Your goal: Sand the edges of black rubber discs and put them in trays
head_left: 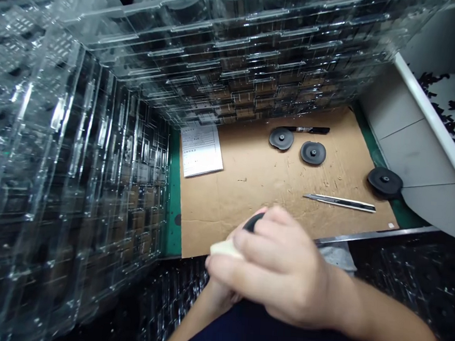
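Close to my body, just over the near edge of the cardboard (245,192), both hands are together. My right hand (275,262) is closed around a small pale cream block (225,249), pressed toward a black part (253,222). Only a dark curved edge of that part shows. Under it my left hand (221,290) is mostly covered by the right one; it appears wrapped round the black part. The right hand is slightly blurred. On the cardboard lie two round black discs, one (281,138) by a marker and one (313,153) beside it, each with a small centre hub.
An open utility knife (340,202) lies at the right, below another black disc (384,182). A black marker (312,129) and a printed paper sheet (201,150) are farther back. Tall stacks of clear plastic trays (236,51) wall off the back and left. A metal edge (379,234) runs along the front right.
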Action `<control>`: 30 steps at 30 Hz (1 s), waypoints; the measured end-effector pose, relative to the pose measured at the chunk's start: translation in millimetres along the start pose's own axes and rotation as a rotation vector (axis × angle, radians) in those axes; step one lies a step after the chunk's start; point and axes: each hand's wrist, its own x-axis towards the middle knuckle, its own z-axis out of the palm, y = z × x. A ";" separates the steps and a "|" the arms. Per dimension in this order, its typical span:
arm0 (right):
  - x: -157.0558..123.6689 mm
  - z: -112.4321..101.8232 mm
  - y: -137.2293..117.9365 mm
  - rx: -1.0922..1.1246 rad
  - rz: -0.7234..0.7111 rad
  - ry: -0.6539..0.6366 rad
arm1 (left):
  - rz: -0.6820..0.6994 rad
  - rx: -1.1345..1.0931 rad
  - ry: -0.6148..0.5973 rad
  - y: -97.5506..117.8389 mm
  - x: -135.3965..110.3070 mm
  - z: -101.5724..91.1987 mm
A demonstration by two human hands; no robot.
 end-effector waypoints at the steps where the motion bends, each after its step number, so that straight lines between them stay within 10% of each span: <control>1: 0.7 0.6 3.2 0.035 -0.037 0.008 | -0.003 -0.003 -0.021 0.8 0.0 0.5; 10: -57.6 31.3 62.9 0.269 0.701 0.008 | -0.033 -0.136 -0.201 15.2 1.1 1.8; 15: -91.4 50.6 61.1 0.329 0.746 -0.064 | -0.040 -0.114 -0.178 15.3 2.9 3.0; 19: -74.9 27.4 49.1 0.233 0.761 0.120 | -0.045 -0.083 -0.193 13.2 0.9 5.9; 22: -45.9 7.7 26.7 0.116 0.506 0.263 | -0.016 -0.060 -0.192 10.1 -1.6 9.2; 25: -21.3 3.7 8.6 0.107 0.144 0.165 | 0.012 -0.031 -0.132 7.3 -3.2 10.0; 30: -7.8 12.0 2.0 -0.033 0.296 0.047 | 0.144 -0.019 -0.013 4.6 -5.9 5.1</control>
